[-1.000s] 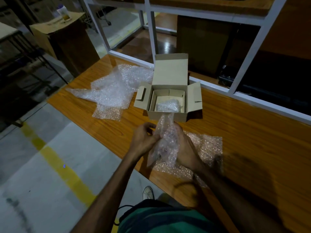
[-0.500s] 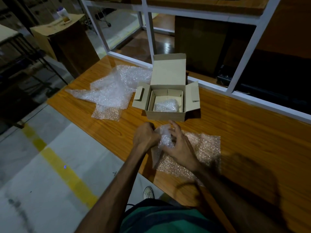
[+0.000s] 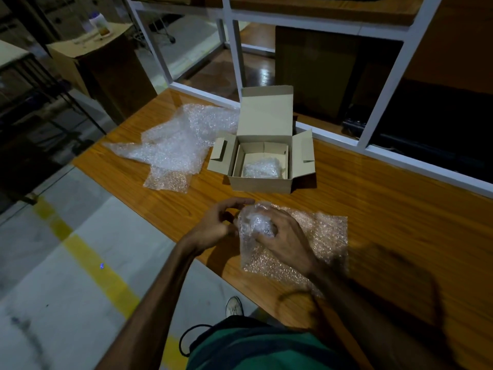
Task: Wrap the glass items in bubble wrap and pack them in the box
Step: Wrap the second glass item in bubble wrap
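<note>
Right hand (image 3: 284,236) gripping bubble-wrapped bundle (image 3: 254,222), left hand (image 3: 218,222) pinching

Glossy wood table (image 3: 373,209), matt cardboard box (image 3: 266,116)

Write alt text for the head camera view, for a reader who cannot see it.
Two hands, left hand and right hand, grip a bubble-wrapped bundle on a wooden table, over a flat bubble wrap sheet. Behind stands an open cardboard box holding a wrapped item, with loose bubble wrap left of it.
</note>
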The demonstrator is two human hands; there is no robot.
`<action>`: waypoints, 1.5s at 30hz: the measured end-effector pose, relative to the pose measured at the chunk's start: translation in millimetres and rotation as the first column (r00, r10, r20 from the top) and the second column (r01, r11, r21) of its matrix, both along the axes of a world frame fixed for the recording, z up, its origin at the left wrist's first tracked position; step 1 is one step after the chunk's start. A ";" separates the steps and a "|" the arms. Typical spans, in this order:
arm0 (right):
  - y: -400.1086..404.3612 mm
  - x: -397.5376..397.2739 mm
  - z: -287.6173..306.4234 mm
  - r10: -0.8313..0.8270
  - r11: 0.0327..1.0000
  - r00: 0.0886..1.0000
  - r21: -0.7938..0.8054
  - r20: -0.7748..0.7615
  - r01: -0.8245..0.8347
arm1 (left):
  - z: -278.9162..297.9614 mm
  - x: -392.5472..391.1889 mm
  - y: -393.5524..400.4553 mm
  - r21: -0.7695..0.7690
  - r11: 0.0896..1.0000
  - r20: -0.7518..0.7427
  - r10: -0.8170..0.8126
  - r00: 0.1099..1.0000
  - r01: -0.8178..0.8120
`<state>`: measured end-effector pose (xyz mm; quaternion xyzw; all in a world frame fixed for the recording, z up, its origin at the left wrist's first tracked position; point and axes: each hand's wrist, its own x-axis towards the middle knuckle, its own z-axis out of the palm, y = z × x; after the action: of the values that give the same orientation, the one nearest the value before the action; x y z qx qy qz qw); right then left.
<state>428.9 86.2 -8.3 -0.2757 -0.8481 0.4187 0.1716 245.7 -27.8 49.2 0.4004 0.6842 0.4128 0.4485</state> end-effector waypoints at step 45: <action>-5.2 5.6 0.3 0.039 0.959 0.994 0.275 0.106 -0.067 | -19.5 14.4 -3.4 -0.061 0.990 -0.591 -0.141 0.795 0.131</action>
<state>434.6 81.0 -8.1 -0.2463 -0.9131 0.2856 0.1549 260.1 -31.2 29.7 0.5536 0.7628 0.2280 0.2441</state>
